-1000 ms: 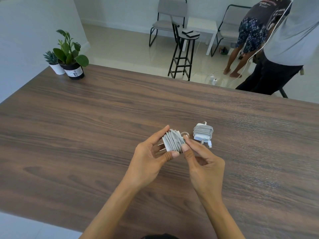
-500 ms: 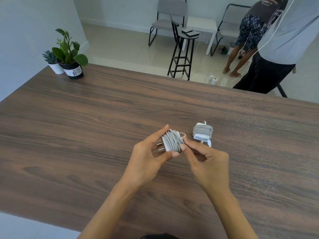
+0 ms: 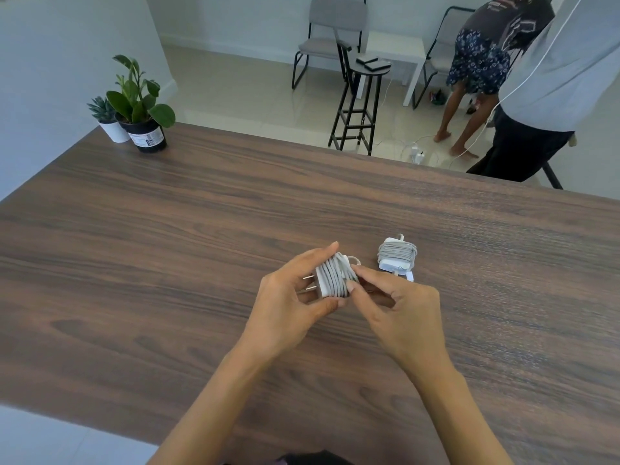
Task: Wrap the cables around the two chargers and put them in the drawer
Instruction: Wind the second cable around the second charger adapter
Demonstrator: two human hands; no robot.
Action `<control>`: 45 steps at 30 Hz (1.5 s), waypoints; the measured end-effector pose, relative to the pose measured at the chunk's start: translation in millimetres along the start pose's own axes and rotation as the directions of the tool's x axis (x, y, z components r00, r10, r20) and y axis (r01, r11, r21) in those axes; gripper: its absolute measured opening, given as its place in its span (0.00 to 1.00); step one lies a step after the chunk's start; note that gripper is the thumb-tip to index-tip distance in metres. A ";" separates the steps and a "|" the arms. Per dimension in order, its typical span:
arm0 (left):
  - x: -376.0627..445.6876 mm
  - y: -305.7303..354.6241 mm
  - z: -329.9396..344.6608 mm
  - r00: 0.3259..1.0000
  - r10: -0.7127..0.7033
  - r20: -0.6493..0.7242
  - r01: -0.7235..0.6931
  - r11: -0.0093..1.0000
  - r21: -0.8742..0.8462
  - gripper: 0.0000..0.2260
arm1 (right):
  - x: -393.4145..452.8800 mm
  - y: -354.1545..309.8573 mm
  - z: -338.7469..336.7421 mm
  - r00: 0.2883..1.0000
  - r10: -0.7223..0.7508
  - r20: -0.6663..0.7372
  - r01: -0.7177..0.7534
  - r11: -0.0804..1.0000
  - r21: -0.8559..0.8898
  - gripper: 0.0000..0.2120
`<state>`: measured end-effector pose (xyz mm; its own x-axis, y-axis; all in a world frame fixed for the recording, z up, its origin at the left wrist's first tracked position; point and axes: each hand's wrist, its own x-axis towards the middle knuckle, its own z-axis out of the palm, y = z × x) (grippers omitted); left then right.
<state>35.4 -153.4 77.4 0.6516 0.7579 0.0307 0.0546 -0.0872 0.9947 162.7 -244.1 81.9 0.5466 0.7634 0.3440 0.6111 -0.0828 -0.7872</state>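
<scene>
My left hand [image 3: 288, 303] grips a white charger [image 3: 332, 278] just above the wooden table [image 3: 167, 263], thumb below and fingers on top. Its two metal prongs point left. White cable is wound around its body in several turns. My right hand [image 3: 399, 310] pinches the cable end against the charger's right side, where a small loop sticks out. A second white charger [image 3: 397, 256] lies on the table just right of my hands, with its cable wound around it and the plug end lying beside it. No drawer is in view.
Two potted plants [image 3: 137, 105] stand at the table's far left corner. Beyond the far edge are a black stool [image 3: 360, 95], chairs, a white side table and two people [image 3: 523, 78] standing at the right. Loose cables lie on the floor there.
My right hand's fingers have curled in closer against the charger's right side, tucking the cable end. The left hand keeps its hold. The people at the back have shifted slightly.
</scene>
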 end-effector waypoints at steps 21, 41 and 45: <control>7.8 8.8 -6.0 0.997 -0.004 0.072 0.004 1.000 -0.003 0.30 | 3.7 -8.3 -1.2 0.997 0.033 -0.066 -0.030 0.998 0.047 0.09; 8.7 7.4 -6.8 0.998 -0.010 0.063 0.010 1.000 -0.002 0.30 | 10.9 -9.7 -9.8 0.976 -0.212 0.050 0.217 0.967 -0.132 0.09; 8.1 7.3 -7.6 0.998 -0.006 0.069 0.007 1.000 -0.020 0.29 | 14.8 -11.0 -13.0 0.975 -0.206 0.083 0.216 0.967 -0.137 0.09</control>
<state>35.3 -143.0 85.7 0.7020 0.7119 0.0180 0.0439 -0.0685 0.9967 171.6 -240.2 102.3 0.3599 0.8143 0.4554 0.7871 -0.0029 -0.6168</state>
